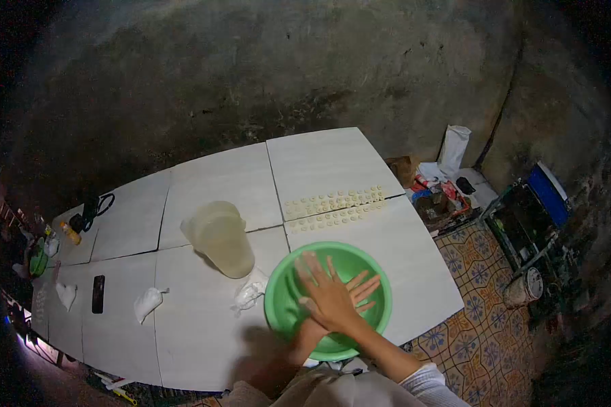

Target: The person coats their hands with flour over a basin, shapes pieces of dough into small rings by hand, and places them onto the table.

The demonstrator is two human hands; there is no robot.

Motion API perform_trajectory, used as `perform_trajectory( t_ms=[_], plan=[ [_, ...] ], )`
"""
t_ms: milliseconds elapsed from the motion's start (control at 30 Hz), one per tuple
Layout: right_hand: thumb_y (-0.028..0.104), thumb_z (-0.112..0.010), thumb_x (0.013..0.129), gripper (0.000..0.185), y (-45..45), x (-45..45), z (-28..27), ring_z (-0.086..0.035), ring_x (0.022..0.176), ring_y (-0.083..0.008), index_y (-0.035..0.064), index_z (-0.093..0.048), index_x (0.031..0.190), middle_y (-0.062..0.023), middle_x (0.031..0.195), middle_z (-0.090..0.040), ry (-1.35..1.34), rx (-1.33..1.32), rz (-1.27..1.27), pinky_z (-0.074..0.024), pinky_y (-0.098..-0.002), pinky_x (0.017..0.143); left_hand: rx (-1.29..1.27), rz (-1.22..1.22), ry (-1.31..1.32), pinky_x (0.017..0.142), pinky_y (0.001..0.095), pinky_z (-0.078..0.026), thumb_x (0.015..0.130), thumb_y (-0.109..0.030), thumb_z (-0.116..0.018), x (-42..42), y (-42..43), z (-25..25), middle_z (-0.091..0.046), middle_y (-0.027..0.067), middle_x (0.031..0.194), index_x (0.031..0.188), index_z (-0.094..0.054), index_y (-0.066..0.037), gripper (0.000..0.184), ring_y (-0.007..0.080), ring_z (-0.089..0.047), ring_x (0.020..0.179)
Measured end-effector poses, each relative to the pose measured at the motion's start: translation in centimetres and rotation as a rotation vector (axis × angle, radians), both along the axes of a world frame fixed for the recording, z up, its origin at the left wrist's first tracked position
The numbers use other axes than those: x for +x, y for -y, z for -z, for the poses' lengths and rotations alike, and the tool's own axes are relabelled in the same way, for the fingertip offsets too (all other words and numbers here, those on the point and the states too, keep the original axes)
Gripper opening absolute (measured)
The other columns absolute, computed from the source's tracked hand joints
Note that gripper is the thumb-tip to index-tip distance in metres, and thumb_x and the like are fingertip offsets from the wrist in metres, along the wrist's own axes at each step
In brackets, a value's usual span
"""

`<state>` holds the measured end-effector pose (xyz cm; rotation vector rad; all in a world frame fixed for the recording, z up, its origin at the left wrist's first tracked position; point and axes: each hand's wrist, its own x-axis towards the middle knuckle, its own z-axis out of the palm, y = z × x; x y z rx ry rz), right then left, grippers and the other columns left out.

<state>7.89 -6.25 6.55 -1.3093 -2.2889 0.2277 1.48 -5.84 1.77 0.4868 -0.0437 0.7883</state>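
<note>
A green basin [385,308] stands at the table's near edge, and both hands are over it. My right hand [329,298] lies across my left hand, its fingers stretched out and apart, pointing up and left. Underneath, my left hand [361,290] has its spread fingers showing to the right. The palms face each other, and whatever may be between them is hidden. Small pale round pieces [339,201] lie in rows on the white table [400,258] beyond the basin.
Left of the basin are a translucent pitcher [224,241] and a knotted plastic bag [249,293]. Farther left lie a white bag [147,303], a phone [98,294], another small bag [66,295] and a yellow bottle [70,233]. A bucket [524,287] stands on the floor at right.
</note>
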Motion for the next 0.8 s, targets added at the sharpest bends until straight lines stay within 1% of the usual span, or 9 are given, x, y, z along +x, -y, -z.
perform_trajectory(
  t_ms=[100,267,333,367,400,500,667,733,800],
  plan=[
    [0.029,-0.057,0.088,0.071,2.4,-0.3,2.2,-0.025,0.141,-0.0411,0.0088,-0.029,0.149,-0.0186,0.155,-0.025,-0.006,0.076,-0.458,-0.0141,-0.0567,0.116,-0.049,-0.192,0.049,0.118,0.0496,-0.009,0.092,-0.070,-0.026,-0.5,-1.6,1.1,-0.009,0.0158,0.160,0.154,-0.009,-0.009,0.089,0.0266,-0.009,0.148],
    [0.034,-0.058,0.086,0.068,-0.2,2.7,3.3,-0.026,0.139,-0.0443,0.0140,-0.037,0.147,-0.0189,0.152,-0.032,0.051,0.084,-0.050,-0.0188,-0.0601,0.113,-0.066,-0.364,-0.232,0.119,0.0491,-0.009,0.097,-0.063,-0.018,-1.4,0.2,-0.2,-0.011,0.0174,0.159,0.153,-0.011,-0.007,0.079,0.0275,-0.014,0.147],
    [0.028,-0.059,0.085,0.066,0.1,0.8,1.2,-0.028,0.138,-0.0461,0.0147,-0.037,0.147,-0.0197,0.152,-0.030,0.050,-0.088,0.151,-0.0201,-0.0611,0.112,-0.143,-0.075,0.124,0.119,0.0494,-0.011,0.096,-0.065,-0.018,-0.1,0.5,0.1,-0.014,0.0175,0.159,0.153,-0.010,-0.007,0.082,0.0278,-0.015,0.147],
    [0.025,-0.056,0.089,0.060,0.7,0.2,0.4,-0.028,0.138,-0.0440,0.0121,-0.039,0.145,-0.0211,0.152,-0.030,0.018,-0.024,-0.019,-0.0286,-0.0553,0.111,0.166,0.127,0.623,0.119,0.0493,-0.010,0.095,-0.066,-0.019,0.4,-1.4,0.1,-0.013,0.0168,0.159,0.153,-0.010,-0.007,0.084,0.0271,-0.013,0.148],
    [0.025,-0.056,0.089,0.060,1.2,0.2,1.1,-0.028,0.138,-0.0440,0.0121,-0.039,0.145,-0.0211,0.152,-0.030,0.017,-0.023,-0.017,-0.0286,-0.0553,0.111,0.167,0.129,0.622,0.119,0.0493,-0.010,0.095,-0.066,-0.019,0.1,-1.7,0.3,-0.013,0.0168,0.159,0.153,-0.010,-0.007,0.084,0.0271,-0.013,0.148],
    [0.028,-0.057,0.088,0.072,3.0,1.5,2.5,-0.028,0.139,-0.0412,0.0135,-0.027,0.151,-0.0192,0.153,-0.028,-0.074,0.009,-0.482,-0.0223,-0.0522,0.115,-0.003,-0.369,0.030,0.119,0.0472,-0.010,0.094,-0.068,-0.020,-2.7,-2.0,-0.1,-0.010,0.0155,0.160,0.153,-0.011,-0.006,0.086,0.0253,-0.008,0.148],
    [0.046,-0.058,0.087,0.074,0.3,4.4,3.1,-0.032,0.137,-0.0437,0.0095,-0.035,0.147,-0.0229,0.150,-0.032,-0.145,0.023,-0.119,-0.0163,-0.0526,0.116,-0.140,-0.293,-0.191,0.119,0.0462,-0.009,0.095,-0.068,-0.019,-0.8,0.5,0.2,-0.012,0.0106,0.161,0.154,-0.016,-0.011,0.082,0.0258,-0.009,0.148],
    [0.044,-0.055,0.090,0.070,0.2,3.0,3.1,-0.034,0.135,-0.0440,0.0086,-0.035,0.147,-0.0239,0.149,-0.033,-0.106,-0.098,-0.044,-0.0171,-0.0545,0.116,-0.061,0.094,0.613,0.118,0.0505,-0.013,0.097,-0.063,-0.019,1.7,0.2,2.1,-0.012,0.0118,0.160,0.154,-0.013,-0.013,0.076,0.0272,-0.010,0.148],
    [0.040,-0.055,0.091,0.066,1.6,2.0,1.7,-0.035,0.134,-0.0438,0.0084,-0.036,0.146,-0.0222,0.150,-0.031,-0.108,-0.108,-0.136,-0.0217,-0.0549,0.114,-0.083,-0.001,0.502,0.118,0.0506,-0.013,0.097,-0.063,-0.019,1.3,-0.6,3.0,-0.013,0.0124,0.160,0.154,-0.013,-0.013,0.076,0.0273,-0.010,0.148]
  ],
)
